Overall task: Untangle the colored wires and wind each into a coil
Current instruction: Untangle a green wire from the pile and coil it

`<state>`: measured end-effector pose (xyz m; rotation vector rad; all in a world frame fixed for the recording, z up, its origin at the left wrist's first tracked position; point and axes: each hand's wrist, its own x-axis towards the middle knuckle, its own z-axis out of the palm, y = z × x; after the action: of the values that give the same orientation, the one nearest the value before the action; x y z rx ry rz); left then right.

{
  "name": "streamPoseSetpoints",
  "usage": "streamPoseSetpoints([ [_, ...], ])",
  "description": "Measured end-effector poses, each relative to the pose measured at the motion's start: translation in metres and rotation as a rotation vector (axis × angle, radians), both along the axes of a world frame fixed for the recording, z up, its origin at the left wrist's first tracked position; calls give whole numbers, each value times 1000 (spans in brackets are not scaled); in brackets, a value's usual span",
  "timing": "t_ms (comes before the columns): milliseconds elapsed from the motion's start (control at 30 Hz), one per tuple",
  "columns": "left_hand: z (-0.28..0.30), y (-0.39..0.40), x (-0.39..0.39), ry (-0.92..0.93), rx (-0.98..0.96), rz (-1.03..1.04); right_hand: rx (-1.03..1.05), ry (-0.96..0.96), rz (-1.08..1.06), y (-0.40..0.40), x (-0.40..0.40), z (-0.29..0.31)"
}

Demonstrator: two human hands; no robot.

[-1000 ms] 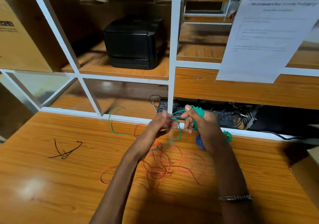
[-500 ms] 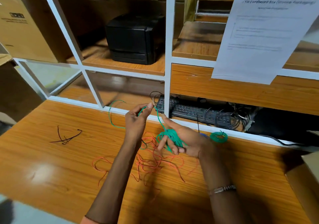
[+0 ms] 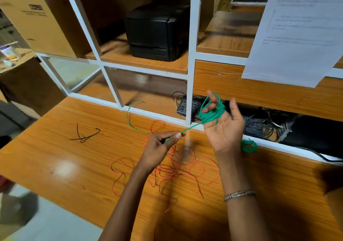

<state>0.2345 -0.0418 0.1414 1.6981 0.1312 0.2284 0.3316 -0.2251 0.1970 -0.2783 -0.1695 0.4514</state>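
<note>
My right hand (image 3: 223, 129) is raised palm up over the table, with a green wire (image 3: 211, 113) wound in several loops around its curled fingers. A straight run of that wire leads down to my left hand (image 3: 160, 146), which pinches it between thumb and forefinger. The loose tail of the green wire (image 3: 129, 118) curves off to the left, up to the white frame. A tangle of orange wire (image 3: 178, 170) lies on the wooden table (image 3: 65, 148) beneath both hands. A finished green coil (image 3: 249, 145) rests to the right of my right wrist.
A short black wire (image 3: 84, 136) lies on the table at left. Behind stands a white-framed shelf (image 3: 191, 58) with a black printer (image 3: 157, 32), a cardboard box (image 3: 35, 18), a keyboard (image 3: 187, 106) with cables, and a hanging paper sheet (image 3: 297, 31).
My right hand has lifted and moved right with the green loops on it. My left hand has dropped lower, drawing the green wire taut. The view has shifted left.
</note>
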Motion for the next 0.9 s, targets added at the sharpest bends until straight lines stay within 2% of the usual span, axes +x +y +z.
streamPoseSetpoints([
  [67,4,0,-2,-15,27,8,-200,-36,-29,-1,3,-3],
  [133,8,2,-4,-52,36,5,-509,-95,-71,2,5,-8],
  [233,15,8,-2,-101,69,63,-884,-204,-12,10,3,-17],
  [333,28,6,2,-199,81,110,-1156,-278,244,17,-12,-15],
  [433,31,9,8,-242,133,145,-1232,-495,605,24,-30,-13],
  [533,26,12,9,-222,83,175,-1059,-510,805,20,-30,-9],
  [633,20,11,6,-224,-5,200,-760,-494,832,10,-26,-5],
  [700,15,6,6,-225,35,180,-464,-454,756,10,-24,-8],
  [800,5,-6,6,-211,69,115,51,-290,584,11,-21,-9],
  [900,-4,-9,4,-179,81,105,218,-123,236,-1,-11,-2],
])
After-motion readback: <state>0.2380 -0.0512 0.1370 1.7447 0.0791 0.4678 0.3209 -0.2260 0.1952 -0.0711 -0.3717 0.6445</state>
